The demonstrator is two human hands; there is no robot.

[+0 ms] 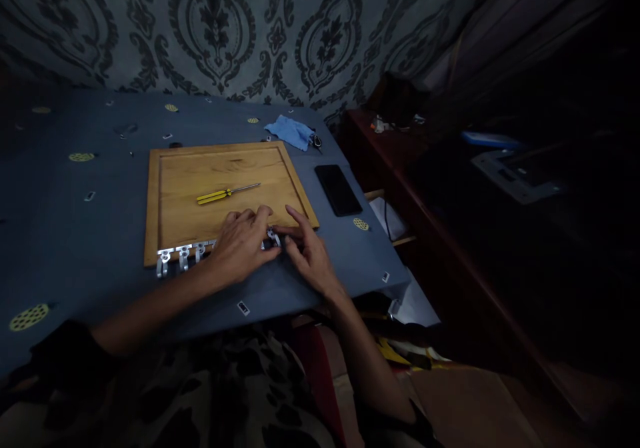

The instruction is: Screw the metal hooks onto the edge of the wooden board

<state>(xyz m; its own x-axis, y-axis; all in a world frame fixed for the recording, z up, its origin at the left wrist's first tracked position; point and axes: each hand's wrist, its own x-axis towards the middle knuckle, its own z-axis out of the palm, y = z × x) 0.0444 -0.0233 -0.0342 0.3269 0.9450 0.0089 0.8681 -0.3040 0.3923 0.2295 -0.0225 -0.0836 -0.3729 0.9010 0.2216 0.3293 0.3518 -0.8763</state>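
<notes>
A framed wooden board [240, 165] lies flat on the cloth-covered table. Along its near edge runs a silvery metal hook rail [184, 251] with several hooks. My left hand [242, 243] arches over the rail's right half and hides part of it, fingers curled on the board side and thumb on the near side. By the rail's right end, my right hand [309, 253] has its fingers apart, with fingertips close to the last hook [273, 236]; whether they touch it is unclear. A yellow-handled screwdriver [215, 197] rests on the board, beyond my hands.
Right of the board lies a black phone [338, 190]. Behind it are a blue cloth [290, 131] and a small dark item with a ring [316, 141]. A dark red furniture edge [395, 158] borders the table's right side. Patterned fabric [215, 28] rises behind the table.
</notes>
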